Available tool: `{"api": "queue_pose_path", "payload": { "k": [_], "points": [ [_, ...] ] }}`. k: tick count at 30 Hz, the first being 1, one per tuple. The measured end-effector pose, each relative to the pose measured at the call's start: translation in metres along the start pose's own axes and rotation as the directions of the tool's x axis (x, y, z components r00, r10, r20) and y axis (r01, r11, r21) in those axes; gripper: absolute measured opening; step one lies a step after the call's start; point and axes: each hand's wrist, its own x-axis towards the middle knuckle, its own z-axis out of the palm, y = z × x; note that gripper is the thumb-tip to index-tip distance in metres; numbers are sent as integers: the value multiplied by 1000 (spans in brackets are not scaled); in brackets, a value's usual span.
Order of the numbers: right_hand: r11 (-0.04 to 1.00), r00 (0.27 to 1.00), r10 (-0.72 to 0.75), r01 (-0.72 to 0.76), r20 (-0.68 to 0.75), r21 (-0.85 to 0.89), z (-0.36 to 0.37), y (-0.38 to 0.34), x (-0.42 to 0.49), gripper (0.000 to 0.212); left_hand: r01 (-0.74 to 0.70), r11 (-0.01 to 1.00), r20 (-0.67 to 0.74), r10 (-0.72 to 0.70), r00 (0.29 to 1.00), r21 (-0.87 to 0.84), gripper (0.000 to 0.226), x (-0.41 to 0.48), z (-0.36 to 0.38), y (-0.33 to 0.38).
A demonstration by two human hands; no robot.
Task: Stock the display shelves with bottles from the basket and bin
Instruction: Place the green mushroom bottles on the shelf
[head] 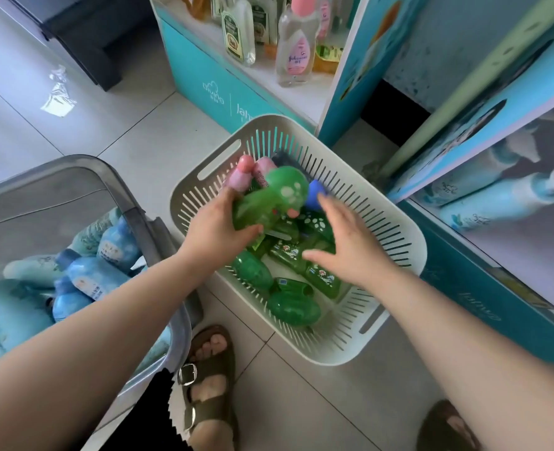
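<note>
Green bottle (269, 198): gripped in the left hand (217, 229), fingers curled round its body, held over the basket (409, 229).
Right hand (350, 245): fingers spread and relaxed, holding nothing, above the loose green bottles (292, 304) in the basket.
Basket: white, slatted, on the tiled floor; pink bottles (243, 174) partly hidden behind the held bottle.
Bin (158, 229): grey, to the left, blue bottles (84, 275) inside; cut off by the frame.
Shelf (262, 76): beyond the basket, clear bottles with tops cut off.
Held bottle: translucent, rounded, with pale marks, blurred.
</note>
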Motion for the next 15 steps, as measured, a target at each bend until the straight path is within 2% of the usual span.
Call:
{"api": "queue_pose_path", "payload": {
  "k": [1,3,5,6,9,12,15],
  "points": [
    [996,993,12,-2,121,-89,15,1,-4,99,56,997,-25,-58,998,-52,49,2,-2,-2],
    [975,928,41,43,369,-217,47,-2,-14,97,133,981,-60,-143,988,-142,45,6,-6,-4],
    [954,855,70,93,514,-284,69,-5,-19,90,153,966,-82,-173,982,-210,45,7,-8,-7],
    [949,842,74,105,535,-296,75,-6,-18,82,155,959,-84,-179,980,-237,45,7,-7,-7],
    [958,892,107,25,439,-284,78,-2,-8,59,148,950,-52,-169,984,-276,45,5,-4,-9],
    [963,927,213,-145,308,-229,79,14,0,68,139,940,-28,-155,988,-312,55,3,0,-8],
    [971,936,215,-174,280,-164,72,18,-3,55,145,921,-12,-160,987,-361,58,1,-4,-5]
  ]
}}
